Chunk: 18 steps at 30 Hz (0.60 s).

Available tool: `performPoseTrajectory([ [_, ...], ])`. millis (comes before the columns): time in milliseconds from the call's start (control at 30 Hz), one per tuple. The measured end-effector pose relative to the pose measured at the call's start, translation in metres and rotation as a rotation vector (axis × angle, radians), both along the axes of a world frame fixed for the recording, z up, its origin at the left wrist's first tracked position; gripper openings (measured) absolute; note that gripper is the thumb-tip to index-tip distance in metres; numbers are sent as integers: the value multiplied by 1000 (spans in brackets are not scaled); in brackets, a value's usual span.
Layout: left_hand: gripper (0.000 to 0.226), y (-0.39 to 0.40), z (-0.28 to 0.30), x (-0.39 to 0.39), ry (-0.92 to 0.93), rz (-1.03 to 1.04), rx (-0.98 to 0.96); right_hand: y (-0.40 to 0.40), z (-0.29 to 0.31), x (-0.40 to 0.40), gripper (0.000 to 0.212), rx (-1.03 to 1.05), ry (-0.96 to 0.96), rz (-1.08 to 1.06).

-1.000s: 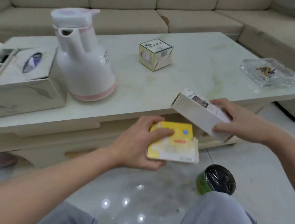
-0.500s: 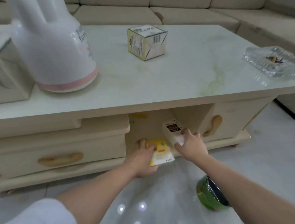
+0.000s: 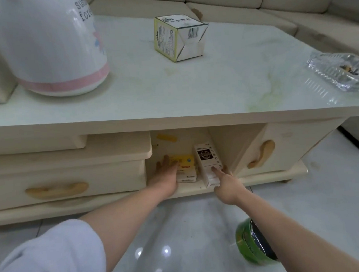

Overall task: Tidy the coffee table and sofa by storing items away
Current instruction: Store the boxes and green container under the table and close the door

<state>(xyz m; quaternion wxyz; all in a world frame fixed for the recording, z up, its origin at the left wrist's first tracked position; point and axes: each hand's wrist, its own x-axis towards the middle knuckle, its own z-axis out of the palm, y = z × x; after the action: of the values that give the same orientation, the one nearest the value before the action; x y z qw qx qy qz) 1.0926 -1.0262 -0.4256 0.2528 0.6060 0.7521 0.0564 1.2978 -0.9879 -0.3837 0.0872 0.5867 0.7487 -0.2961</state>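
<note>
Inside the coffee table [image 3: 171, 97] cubby, my left hand [image 3: 166, 174] lay flat on the yellow box [image 3: 185, 163]; my right hand [image 3: 227, 183], fingers extended, nudged the white box [image 3: 208, 161]. I judged both needed releasing next.

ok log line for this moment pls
step: stowing boxes | left hand: on yellow box | right hand: fingertip on white box | place: open shelf | tabletop: small carton
</note>
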Motion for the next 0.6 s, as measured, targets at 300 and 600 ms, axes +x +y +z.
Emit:
performPoseTrajectory([
  [300, 12, -54, 205, -1, 104, -774, 1015, -36, 211, 5, 19, -219, 443, 197],
  [600, 56, -4, 260, -43, 252, -402, 440, 76, 291, -79, 51, 510, 659, -67],
])
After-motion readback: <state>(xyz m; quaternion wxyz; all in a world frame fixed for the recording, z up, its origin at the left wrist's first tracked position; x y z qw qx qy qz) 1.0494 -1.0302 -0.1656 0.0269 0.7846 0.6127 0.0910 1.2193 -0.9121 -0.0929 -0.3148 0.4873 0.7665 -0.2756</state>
